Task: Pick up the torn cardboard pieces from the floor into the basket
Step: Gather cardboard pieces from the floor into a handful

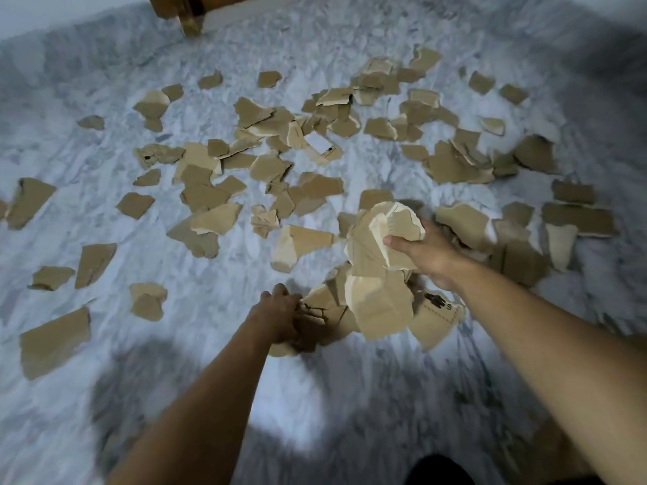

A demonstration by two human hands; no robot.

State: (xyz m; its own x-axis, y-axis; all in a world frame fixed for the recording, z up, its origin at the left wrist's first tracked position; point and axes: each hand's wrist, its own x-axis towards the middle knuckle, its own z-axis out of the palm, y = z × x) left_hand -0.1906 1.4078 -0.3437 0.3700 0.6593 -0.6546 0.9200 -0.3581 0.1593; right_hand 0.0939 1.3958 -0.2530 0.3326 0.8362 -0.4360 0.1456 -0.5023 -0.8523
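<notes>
My right hand (425,253) had its grip closed around a raised bundle of cardboard pieces (381,239). My left hand (280,315) clutched pieces in the heap (336,309) directly below. More lay scattered ahead across the floor (105,99); I saw no basket.

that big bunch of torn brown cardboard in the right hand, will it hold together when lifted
Probably not well. The bunch of torn brown cardboard pieces is loose, overlapping sheets pinched by the right hand at one edge, so outer pieces may slide out. They look thin and light, likely bending rather than breaking.
</notes>
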